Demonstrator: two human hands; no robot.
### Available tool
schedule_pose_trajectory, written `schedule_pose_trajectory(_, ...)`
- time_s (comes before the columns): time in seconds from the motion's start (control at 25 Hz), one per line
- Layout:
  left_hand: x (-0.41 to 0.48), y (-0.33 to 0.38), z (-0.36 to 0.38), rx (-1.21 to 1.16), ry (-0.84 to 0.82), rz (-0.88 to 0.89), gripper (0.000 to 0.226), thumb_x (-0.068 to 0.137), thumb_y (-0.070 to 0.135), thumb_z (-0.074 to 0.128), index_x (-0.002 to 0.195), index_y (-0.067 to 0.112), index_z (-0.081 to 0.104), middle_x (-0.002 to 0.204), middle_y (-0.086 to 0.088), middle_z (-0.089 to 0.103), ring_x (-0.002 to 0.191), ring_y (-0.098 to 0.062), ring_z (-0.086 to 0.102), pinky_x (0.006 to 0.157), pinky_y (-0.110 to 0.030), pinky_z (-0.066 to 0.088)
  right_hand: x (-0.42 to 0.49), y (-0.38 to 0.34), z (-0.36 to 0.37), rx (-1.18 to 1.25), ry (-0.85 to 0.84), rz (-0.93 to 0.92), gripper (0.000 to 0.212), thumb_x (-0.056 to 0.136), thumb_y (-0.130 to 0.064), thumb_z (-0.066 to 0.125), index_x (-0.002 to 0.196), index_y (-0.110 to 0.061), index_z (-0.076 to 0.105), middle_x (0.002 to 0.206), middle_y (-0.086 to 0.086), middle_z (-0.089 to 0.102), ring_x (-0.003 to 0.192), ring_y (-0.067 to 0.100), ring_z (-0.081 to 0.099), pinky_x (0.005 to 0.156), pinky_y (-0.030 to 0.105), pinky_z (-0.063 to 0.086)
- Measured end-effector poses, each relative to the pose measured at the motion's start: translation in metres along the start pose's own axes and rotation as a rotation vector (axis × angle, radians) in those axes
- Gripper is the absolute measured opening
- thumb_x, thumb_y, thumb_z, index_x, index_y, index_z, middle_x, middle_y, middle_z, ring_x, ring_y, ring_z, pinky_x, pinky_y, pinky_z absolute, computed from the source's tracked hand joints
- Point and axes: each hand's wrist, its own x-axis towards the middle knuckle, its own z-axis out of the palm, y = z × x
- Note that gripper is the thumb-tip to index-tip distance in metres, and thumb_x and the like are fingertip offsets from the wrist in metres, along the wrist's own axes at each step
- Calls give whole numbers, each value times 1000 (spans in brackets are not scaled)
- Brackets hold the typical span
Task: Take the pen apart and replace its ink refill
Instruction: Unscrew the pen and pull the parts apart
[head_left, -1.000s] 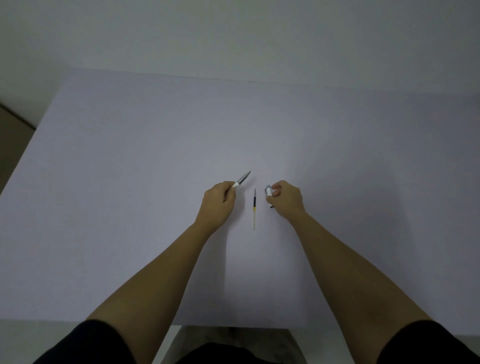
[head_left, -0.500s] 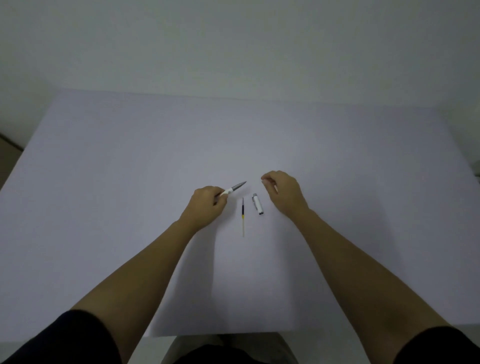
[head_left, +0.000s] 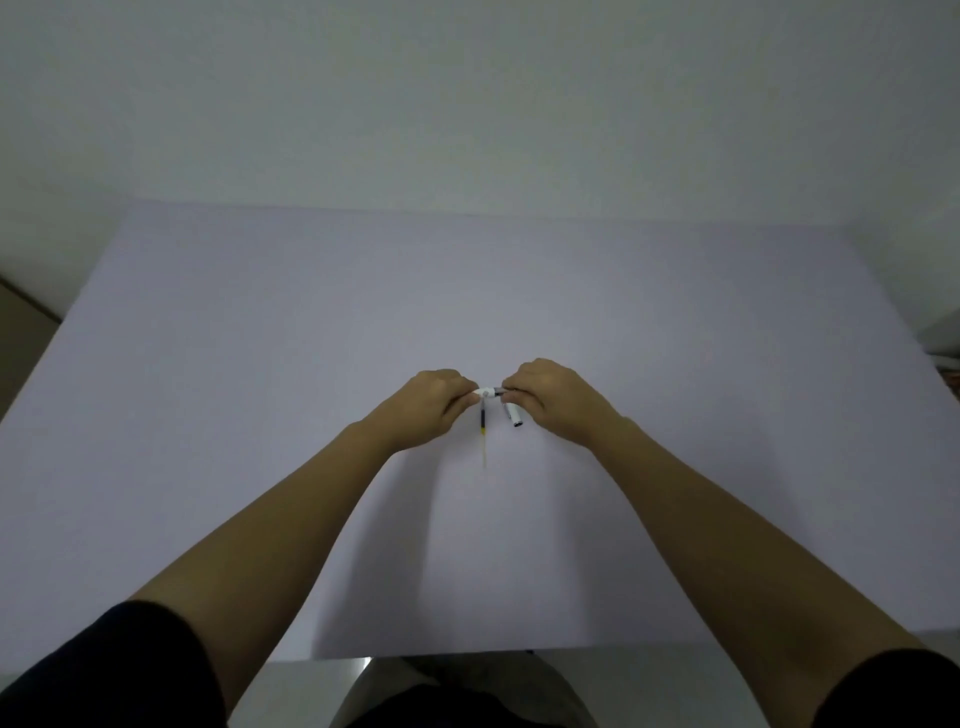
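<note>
Pale lavender table (head_left: 260, 364) is filling the view beneath a blank grey-white wall, with dark sleeves showing at the bottom corners. Near the table's middle, the left hand (head_left: 423, 408) is closing around the white end of the pen body (head_left: 490, 392), which is lying level between both hands. Just below it, the ink refill (head_left: 483, 434) is resting on the table, pointing back toward the near edge, dark at its far end and yellowish toward the near one. Beside that, the pen cap (head_left: 513, 415) is lying loose, touching neither hand that I can make out. The right hand (head_left: 558, 402) is pinching the pen body's darker tip end. Judging from this, the tip section is being unscrewed or pulled; if it releases suddenly, small parts could be flung off and roll toward the table edge.
</note>
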Motion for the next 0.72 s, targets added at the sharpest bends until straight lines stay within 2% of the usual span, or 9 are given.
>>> schedule_pose_trajectory(0.16,-12,3,3,12,30,74,25,96,18,45,105,2,62,80,-14,61,68,-18,44,64,-23,30,-2,-4,-8,227,-173,100,23,92,-25,52,83,-12,68,69,-1,56,64,13,49,64,26,36)
schedule_pose_trajectory(0.28,-19,6,5,40,38,134,24,95,17,47,107,3,62,82,-14,61,68,-14,41,64,-25,34,-4,-6,-17,387,-328,265,23,90,-33,54,73,-25,68,71,-6,62,68,10,56,68,25,42)
schedule_pose_trajectory(0.36,-21,7,6,69,28,152,24,95,18,47,108,3,61,84,-14,60,69,-14,40,64,-26,35,-5,-7,-23,407,-401,300,25,91,-36,52,78,-27,70,74,-10,66,74,4,61,73,21,44)
schedule_pose_trajectory(0.48,-22,8,6,81,17,142,23,95,17,46,107,4,61,84,-13,60,69,-14,41,65,-25,35,-6,-11,-26,378,-483,281,30,96,-33,44,99,-18,70,84,-9,68,80,2,62,79,21,43)
schedule_pose_trajectory(0.6,-20,12,5,33,-37,95,25,96,19,45,105,5,63,83,-12,61,69,-18,47,66,-25,35,-8,-12,-25,244,-438,233,26,94,-27,47,99,-17,70,90,-1,69,86,11,60,76,24,42)
schedule_pose_trajectory(0.72,-13,11,0,-25,-125,-30,29,97,24,43,98,5,64,80,-15,63,70,-24,51,64,-30,38,-9,-16,-21,151,-308,183,23,92,-23,52,94,-11,71,94,11,71,81,20,59,74,31,46)
